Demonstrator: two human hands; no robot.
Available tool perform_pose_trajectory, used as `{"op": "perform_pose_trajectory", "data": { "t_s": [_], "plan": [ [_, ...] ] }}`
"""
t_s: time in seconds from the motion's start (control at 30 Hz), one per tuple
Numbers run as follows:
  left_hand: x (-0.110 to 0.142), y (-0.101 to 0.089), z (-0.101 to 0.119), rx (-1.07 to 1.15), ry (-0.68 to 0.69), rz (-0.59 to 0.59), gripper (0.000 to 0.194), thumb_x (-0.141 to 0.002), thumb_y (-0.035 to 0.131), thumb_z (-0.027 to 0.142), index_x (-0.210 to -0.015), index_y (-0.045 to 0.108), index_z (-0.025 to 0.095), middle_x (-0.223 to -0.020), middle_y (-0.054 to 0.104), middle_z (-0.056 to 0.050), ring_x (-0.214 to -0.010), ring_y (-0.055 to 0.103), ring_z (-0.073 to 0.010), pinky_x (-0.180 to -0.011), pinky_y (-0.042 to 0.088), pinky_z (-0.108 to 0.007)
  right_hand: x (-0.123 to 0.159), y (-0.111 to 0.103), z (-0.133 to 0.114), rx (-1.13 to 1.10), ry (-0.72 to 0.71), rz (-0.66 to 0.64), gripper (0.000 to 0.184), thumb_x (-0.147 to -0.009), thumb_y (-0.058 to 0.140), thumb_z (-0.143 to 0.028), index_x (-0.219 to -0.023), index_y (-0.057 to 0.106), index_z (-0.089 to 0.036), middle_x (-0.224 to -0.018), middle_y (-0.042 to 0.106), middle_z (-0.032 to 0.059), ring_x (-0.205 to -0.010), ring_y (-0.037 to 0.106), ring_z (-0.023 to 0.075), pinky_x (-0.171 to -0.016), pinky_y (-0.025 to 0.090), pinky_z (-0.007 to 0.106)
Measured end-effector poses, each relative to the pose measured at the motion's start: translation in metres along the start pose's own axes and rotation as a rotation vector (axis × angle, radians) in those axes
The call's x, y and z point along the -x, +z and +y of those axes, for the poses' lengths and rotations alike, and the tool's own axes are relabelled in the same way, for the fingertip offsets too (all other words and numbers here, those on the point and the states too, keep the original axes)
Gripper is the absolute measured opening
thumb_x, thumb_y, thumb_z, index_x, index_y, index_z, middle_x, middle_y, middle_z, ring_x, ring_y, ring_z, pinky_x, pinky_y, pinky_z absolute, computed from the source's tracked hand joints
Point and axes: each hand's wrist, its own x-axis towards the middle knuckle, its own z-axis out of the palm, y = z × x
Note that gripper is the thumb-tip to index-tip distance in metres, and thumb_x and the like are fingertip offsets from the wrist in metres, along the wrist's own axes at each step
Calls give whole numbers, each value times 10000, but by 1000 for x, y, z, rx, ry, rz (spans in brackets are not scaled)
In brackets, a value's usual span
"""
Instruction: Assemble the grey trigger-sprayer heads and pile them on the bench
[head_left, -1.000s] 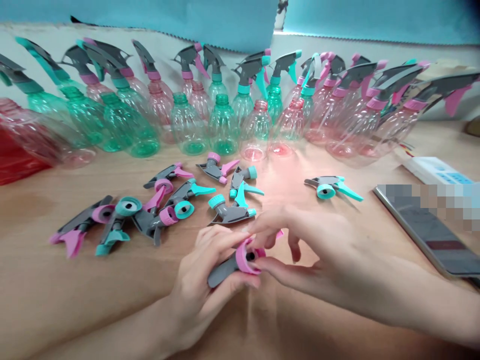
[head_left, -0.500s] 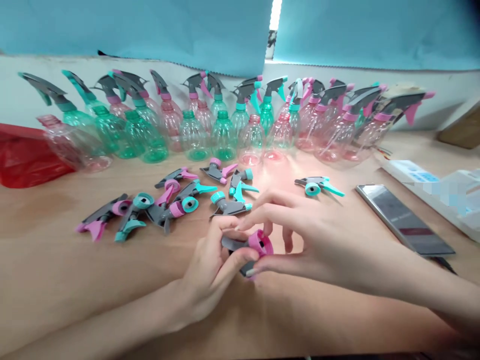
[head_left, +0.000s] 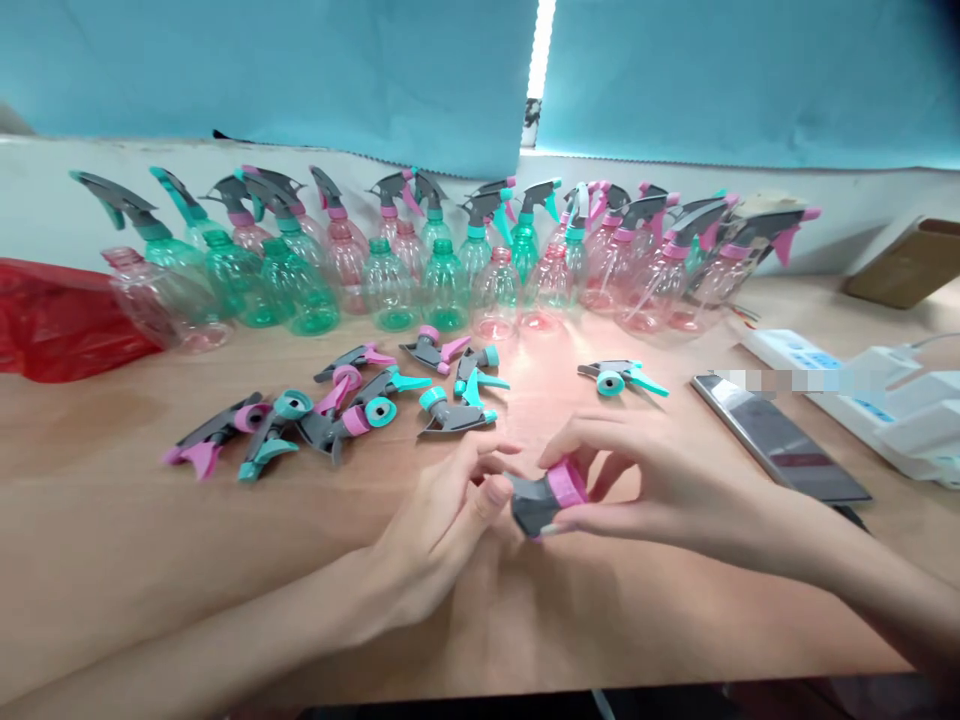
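Observation:
My right hand (head_left: 660, 480) pinches a grey spray head with a pink collar (head_left: 546, 496) just above the wooden table (head_left: 150, 560). My left hand (head_left: 442, 520) sits right beside it, thumb tip touching the grey body, fingers loosely curled. Beyond my hands lie several loose spray heads, grey with teal or pink parts (head_left: 330, 410), and one teal-trimmed head (head_left: 619, 377) lies apart to the right. Further back stands a row of green and pink clear bottles (head_left: 450, 270), some capped with spray heads, some uncapped.
A red plastic bag (head_left: 52, 320) lies at the far left. A dark phone (head_left: 780, 440) lies flat on the right, with a white power strip (head_left: 862, 390) behind it. A cardboard piece (head_left: 907, 265) leans at the back right. Blue sheets hang behind.
The spray head turned in my hands; my right hand now holds it, collar up, and my left hand's grip has loosened to a thumb touch. The view has tilted upward.

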Motion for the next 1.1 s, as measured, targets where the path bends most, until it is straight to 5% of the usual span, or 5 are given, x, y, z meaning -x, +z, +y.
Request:
{"op": "perform_pose_trajectory", "data": {
  "t_s": [0.23,0.4,0.57,0.87,1.1],
  "plan": [
    [-26,-44,-6,-865,-191,208,365,-914,406,461,-1094,540,172,-837,639,-49,-754,591,-222,-644,402,-307,18,-29,44,641,57,438,147,-847,514,-304,-909,602,-204,-933,566,96,-640,544,183,-531,469,342],
    [-40,-56,-5,-1065,-232,138,402,-917,394,484,-986,598,144,-780,657,-91,-747,611,-254,-633,361,-291,27,-5,77,730,101,252,214,-866,471,-269,-999,608,-173,-1043,569,144,-734,608,218,-590,487,359],
    [-50,-51,-10,-1128,-231,81,363,-914,426,442,-924,623,138,-793,672,-111,-782,617,-276,-642,357,-297,29,8,89,669,106,195,197,-876,447,-250,-926,621,-175,-1028,583,136,-721,625,202,-614,507,362],
    [-50,-51,-19,-915,-181,80,340,-875,486,472,-933,630,171,-836,695,-75,-787,636,-257,-651,405,-306,20,-13,107,840,207,261,260,-863,446,-271,-998,644,-171,-960,601,152,-773,618,263,-568,464,339],
    [-43,-51,-20,-655,-146,5,423,-751,651,412,-1099,612,175,-932,673,-51,-921,604,-240,-829,417,-363,1,-18,61,864,180,244,335,-842,519,-421,-1091,593,-208,-1029,631,112,-781,627,257,-528,435,325]
  ]
}}
